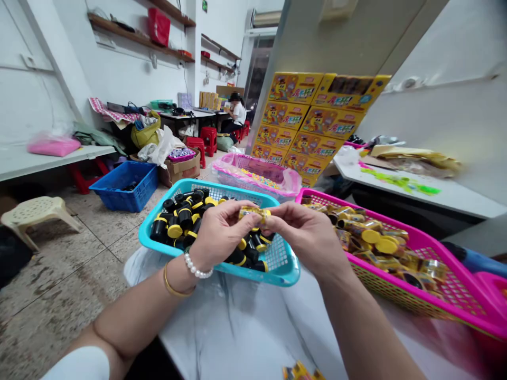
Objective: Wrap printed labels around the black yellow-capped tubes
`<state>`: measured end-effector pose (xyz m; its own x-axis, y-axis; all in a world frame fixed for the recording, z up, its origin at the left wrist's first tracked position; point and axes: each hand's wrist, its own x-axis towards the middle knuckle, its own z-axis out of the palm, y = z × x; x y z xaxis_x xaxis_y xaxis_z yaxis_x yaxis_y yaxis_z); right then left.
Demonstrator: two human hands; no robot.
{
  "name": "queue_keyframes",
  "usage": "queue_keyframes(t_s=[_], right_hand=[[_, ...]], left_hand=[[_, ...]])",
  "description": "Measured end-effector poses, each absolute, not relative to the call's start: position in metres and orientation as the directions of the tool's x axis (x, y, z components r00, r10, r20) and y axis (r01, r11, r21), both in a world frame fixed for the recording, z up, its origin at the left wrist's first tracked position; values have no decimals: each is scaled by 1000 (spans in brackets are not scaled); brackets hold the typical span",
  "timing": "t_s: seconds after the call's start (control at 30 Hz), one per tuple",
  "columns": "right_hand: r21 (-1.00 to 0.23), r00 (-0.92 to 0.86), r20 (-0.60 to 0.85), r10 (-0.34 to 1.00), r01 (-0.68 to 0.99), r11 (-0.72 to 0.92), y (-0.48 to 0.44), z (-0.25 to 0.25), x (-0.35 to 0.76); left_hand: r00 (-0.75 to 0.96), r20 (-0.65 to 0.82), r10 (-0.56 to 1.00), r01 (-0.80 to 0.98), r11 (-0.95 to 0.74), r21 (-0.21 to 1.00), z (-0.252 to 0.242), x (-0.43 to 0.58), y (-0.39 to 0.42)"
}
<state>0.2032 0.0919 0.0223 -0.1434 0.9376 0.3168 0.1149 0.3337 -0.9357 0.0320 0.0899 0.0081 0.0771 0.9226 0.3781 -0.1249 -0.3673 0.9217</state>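
My left hand (219, 232) and my right hand (307, 232) meet over the turquoise basket (283, 269), both pinched on one small item in shiny gold wrap (253, 212). The left wrist carries a pearl bracelet and a gold bangle. Under the hands the turquoise basket holds several small black containers with yellow caps (178, 216). To the right, a pink basket (443, 309) holds several gold-wrapped containers (380, 243).
A pink basket lined with plastic (253, 171) stands behind, in front of stacked yellow cartons (312, 124). A blue crate (127, 184) and a beige stool (37, 211) sit on the floor at left. A person (237, 113) sits at a far table. White table (435, 187) at right.
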Motion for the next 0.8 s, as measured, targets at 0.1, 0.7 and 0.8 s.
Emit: queue_keyframes(t_s=[0.1,0.7,0.8], right_hand=[[-975,-232,179,956,92,204,94,26,209],[-902,-275,385,881,-315,296,99,9,208],[-922,-306,346,887,-287,261,99,8,205]], left_hand=[[118,323,939,-152,-305,940,6,32,92],[466,33,884,-415,186,891,15,29,92],[461,16,887,-384,184,905,13,27,93]])
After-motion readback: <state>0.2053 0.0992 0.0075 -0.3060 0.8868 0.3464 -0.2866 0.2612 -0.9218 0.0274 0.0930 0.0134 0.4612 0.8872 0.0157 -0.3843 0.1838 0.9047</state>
